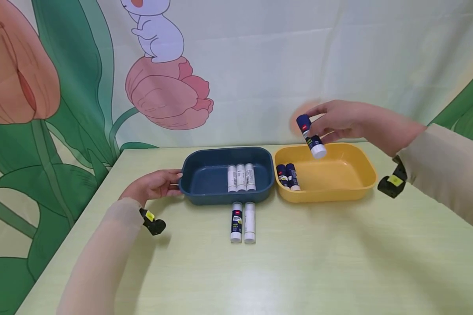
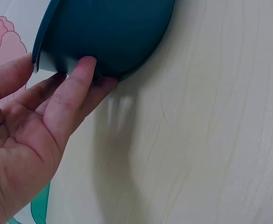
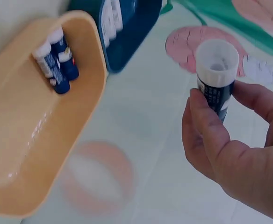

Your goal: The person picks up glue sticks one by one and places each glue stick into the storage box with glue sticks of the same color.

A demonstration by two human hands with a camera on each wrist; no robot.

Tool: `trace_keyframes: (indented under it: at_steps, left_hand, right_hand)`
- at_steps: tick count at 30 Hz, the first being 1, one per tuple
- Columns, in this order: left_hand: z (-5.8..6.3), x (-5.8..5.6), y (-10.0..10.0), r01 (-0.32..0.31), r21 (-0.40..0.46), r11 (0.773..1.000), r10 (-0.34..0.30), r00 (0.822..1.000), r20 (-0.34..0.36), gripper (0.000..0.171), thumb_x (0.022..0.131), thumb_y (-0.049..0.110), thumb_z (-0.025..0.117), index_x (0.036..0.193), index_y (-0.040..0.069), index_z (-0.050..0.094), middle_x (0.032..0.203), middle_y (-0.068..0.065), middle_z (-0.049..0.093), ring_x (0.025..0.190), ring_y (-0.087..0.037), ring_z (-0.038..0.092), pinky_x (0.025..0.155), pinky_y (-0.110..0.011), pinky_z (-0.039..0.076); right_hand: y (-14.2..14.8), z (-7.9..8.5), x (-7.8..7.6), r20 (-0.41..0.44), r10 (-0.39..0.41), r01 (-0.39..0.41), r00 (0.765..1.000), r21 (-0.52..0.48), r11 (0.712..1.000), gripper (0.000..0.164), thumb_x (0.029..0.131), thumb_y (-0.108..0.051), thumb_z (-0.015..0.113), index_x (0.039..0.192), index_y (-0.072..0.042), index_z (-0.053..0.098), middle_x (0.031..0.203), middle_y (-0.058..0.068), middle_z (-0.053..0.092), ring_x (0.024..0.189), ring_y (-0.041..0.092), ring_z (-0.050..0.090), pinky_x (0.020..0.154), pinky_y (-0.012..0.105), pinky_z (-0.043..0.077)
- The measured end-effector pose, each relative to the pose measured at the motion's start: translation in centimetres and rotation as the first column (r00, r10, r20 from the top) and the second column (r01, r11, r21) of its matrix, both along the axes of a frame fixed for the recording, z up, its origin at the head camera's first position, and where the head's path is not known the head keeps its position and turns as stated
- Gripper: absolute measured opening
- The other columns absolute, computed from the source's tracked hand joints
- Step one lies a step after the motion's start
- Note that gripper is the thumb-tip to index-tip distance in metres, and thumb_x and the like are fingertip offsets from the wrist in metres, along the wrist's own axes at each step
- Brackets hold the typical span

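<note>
My right hand [image 1: 340,120] pinches a dark blue glue stick [image 1: 311,136] with a white end above the yellow tray [image 1: 331,197]. It tilts in the head view, its white end down. In the right wrist view, thumb and fingers hold the glue stick [image 3: 215,88] round its dark body. My left hand [image 1: 161,183] grips the left end of the dark blue tray [image 1: 197,199]. Seen from the left wrist, the thumb is at the rim and the other fingers lie against the outer wall of the tray [image 2: 108,32]. Three white glue sticks [image 1: 241,177] lie inside it.
Two dark blue glue sticks [image 1: 287,176] lie at the left end of the yellow tray. On the table [image 1: 299,262], before the blue tray, are one dark blue glue stick [image 1: 236,222] and one white glue stick [image 1: 250,223]. A printed curtain [image 1: 252,78] hangs behind.
</note>
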State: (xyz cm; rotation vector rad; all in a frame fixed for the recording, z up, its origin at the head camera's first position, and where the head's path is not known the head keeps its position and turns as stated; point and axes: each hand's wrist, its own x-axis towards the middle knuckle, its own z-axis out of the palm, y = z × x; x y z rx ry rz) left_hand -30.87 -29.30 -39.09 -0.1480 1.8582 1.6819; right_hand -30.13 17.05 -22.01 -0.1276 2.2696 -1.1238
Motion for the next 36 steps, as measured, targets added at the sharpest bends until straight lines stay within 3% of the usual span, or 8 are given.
trace_keyframes:
  at_steps: [5, 9, 14, 23, 27, 36]
  left_hand:
    - [0.1, 0.0, 0.0, 0.002, -0.007, 1.0, -0.002, 1.0, 0.006, 0.058, 0.111, 0.015, 0.038, 0.164, 0.006, 0.016, 0.099, 0.005, 0.073, 0.091, -0.01, 0.072, 0.088, -0.024, 0.062]
    - [0.0, 0.1, -0.1, 0.007, -0.01, 1.0, -0.007, 1.0, 0.004, 0.058, 0.111, 0.015, 0.037, 0.164, 0.006, 0.016, 0.099, 0.005, 0.073, 0.092, -0.01, 0.073, 0.088, -0.024, 0.062]
    - [0.1, 0.1, -0.1, 0.0, -0.012, 1.0, 0.0, 1.0, 0.005, 0.058, 0.112, 0.015, 0.037, 0.164, 0.006, 0.016, 0.098, 0.005, 0.074, 0.091, -0.01, 0.073, 0.086, -0.023, 0.063]
    - [0.2, 0.1, -0.1, 0.012, -0.018, 1.0, -0.012, 1.0, -0.01, 0.058, 0.112, 0.016, 0.037, 0.164, 0.005, 0.015, 0.098, 0.005, 0.072, 0.09, -0.009, 0.072, 0.087, -0.022, 0.062]
    - [0.1, 0.0, 0.0, 0.008, -0.012, 1.0, -0.009, 1.0, -0.003, 0.058, 0.112, 0.017, 0.038, 0.164, 0.005, 0.015, 0.098, 0.006, 0.073, 0.09, -0.009, 0.072, 0.088, -0.023, 0.062]
    - [-0.1, -0.1, -0.1, 0.006, 0.019, 1.0, -0.006, 1.0, 0.007, 0.058, 0.112, 0.015, 0.036, 0.164, 0.005, 0.013, 0.097, 0.006, 0.073, 0.09, -0.008, 0.073, 0.089, -0.024, 0.062]
  right_hand:
    - [0.9, 0.4, -2.0, 0.011, 0.017, -0.018, 1.0, 0.045, 0.999, 0.073, 0.103, -0.009, 0.057, 0.163, -0.006, 0.016, 0.151, 0.025, 0.038, 0.103, 0.021, 0.064, 0.089, 0.027, 0.063]
    - [1.4, 0.4, -3.5, 0.024, 0.007, -0.008, 1.0, 0.031, 0.999, 0.073, 0.102, -0.008, 0.057, 0.162, -0.003, 0.015, 0.15, 0.025, 0.038, 0.093, 0.017, 0.066, 0.083, 0.024, 0.063]
    - [1.5, -0.3, -4.9, 0.042, 0.003, -0.004, 0.999, 0.032, 0.999, 0.072, 0.102, -0.007, 0.058, 0.161, -0.003, 0.017, 0.145, 0.023, 0.04, 0.09, 0.017, 0.065, 0.084, 0.024, 0.063]
    - [0.5, -4.9, -6.1, 0.103, 0.011, -0.017, 0.995, 0.058, 0.998, 0.068, 0.101, -0.001, 0.059, 0.158, 0.0, 0.022, 0.15, 0.027, 0.039, 0.11, 0.027, 0.059, 0.104, 0.035, 0.057]
    - [0.0, -7.1, -6.2, 0.131, -0.002, -0.006, 0.991, 0.061, 0.998, 0.064, 0.101, 0.0, 0.058, 0.155, 0.003, 0.025, 0.149, 0.027, 0.039, 0.111, 0.028, 0.058, 0.108, 0.038, 0.055]
    - [-0.7, -10.3, -6.6, 0.153, -0.045, 0.03, 0.987, 0.097, 0.995, 0.067, 0.101, 0.0, 0.058, 0.157, 0.005, 0.023, 0.156, 0.03, 0.033, 0.123, 0.035, 0.051, 0.118, 0.046, 0.045]
